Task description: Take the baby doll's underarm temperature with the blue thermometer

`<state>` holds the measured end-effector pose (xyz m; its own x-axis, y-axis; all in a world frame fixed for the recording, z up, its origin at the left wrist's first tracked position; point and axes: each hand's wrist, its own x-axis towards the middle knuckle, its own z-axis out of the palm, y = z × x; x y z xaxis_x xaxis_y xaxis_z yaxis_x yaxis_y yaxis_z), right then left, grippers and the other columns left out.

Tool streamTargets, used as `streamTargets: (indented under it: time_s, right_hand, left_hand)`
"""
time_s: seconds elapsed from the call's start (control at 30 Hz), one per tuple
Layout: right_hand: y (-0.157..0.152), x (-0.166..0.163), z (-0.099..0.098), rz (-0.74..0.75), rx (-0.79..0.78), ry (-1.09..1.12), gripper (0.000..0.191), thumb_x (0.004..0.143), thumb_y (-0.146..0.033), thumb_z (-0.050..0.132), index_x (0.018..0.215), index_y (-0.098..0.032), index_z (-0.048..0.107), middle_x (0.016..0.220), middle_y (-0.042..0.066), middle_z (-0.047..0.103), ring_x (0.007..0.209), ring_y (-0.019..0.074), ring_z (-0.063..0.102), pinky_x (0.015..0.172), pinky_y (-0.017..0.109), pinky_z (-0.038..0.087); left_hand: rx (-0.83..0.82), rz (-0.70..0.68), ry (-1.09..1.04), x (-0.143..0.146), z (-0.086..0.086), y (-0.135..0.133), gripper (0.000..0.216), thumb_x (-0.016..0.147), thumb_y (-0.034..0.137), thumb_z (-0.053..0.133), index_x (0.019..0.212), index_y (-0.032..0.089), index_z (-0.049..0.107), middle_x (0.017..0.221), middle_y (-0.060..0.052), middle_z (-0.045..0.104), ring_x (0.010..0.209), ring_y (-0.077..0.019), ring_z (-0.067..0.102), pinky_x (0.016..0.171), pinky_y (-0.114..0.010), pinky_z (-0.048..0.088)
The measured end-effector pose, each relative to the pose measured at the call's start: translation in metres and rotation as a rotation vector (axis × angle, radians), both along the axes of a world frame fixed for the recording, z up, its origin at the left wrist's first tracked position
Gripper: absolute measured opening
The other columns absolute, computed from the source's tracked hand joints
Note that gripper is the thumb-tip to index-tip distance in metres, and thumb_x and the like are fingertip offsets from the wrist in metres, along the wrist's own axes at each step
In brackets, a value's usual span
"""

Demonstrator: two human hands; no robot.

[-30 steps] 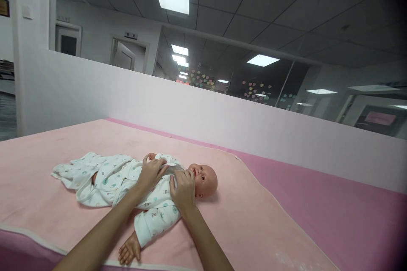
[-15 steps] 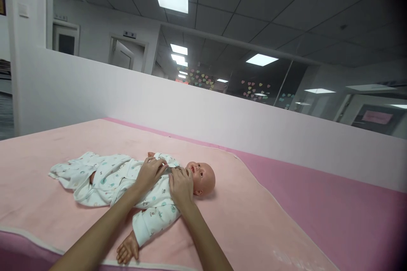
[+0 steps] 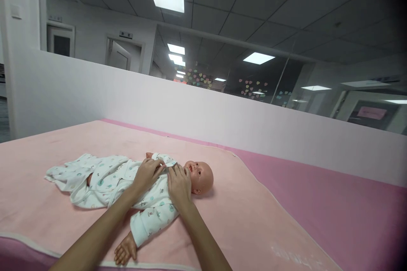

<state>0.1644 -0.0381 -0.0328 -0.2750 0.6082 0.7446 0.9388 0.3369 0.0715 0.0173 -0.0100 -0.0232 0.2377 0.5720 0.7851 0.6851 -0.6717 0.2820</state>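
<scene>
A baby doll (image 3: 200, 176) lies on its back on a pale pink blanket (image 3: 248, 220), head to the right. It wears a white romper (image 3: 108, 178) with small coloured prints. My left hand (image 3: 146, 174) rests on the doll's chest, fingers curled on the romper fabric near the collar. My right hand (image 3: 179, 186) lies just beside it at the neck, fingers pinching the collar edge. The doll's near arm (image 3: 127, 252) sticks out toward me in its sleeve.
The blanket covers a darker pink mattress (image 3: 349, 220). A low white partition wall (image 3: 222, 118) runs behind it. Beyond are glass walls with heart stickers (image 3: 254, 89), doors and ceiling lights. The bed's near edge (image 3: 25, 241) is at the bottom left.
Both hands stay on the romper at the doll's chest and collar with small finger shifts. The view has shifted slightly, so the doll appears a little further left.
</scene>
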Motion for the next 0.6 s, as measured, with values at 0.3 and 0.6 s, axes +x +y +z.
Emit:
streamTargets:
  time_s: [0.3, 0.6]
  right_hand:
    - [-0.002, 0.01, 0.012, 0.115, 0.144, 0.345, 0.023, 0.084, -0.013, 0.04, 0.085, -0.02, 0.061, 0.082, 0.002, 0.066, 0.081, 0.0146, 0.057, 0.089, 0.033, 0.033]
    - [-0.016, 0.029, 0.037, 0.117, 0.361, 1.26, 0.036, 0.079, -0.038, 0.052, 0.102, -0.011, 0.061, 0.1, 0.011, 0.065, 0.09, 0.0196, 0.06, 0.077, 0.032, 0.048]
  left_hand:
    - [0.013, 0.007, -0.011, -0.001, -0.003, 0.002, 0.023, 0.088, 0.034, 0.041, 0.093, 0.023, 0.06, 0.069, 0.0, 0.063, 0.07, -0.0171, 0.057, 0.072, -0.032, 0.04]
    - [0.233, -0.204, 0.139, 0.0, 0.004, -0.012, 0.02, 0.086, 0.022, 0.044, 0.08, 0.021, 0.063, 0.081, -0.004, 0.063, 0.077, -0.0165, 0.056, 0.075, -0.033, 0.042]
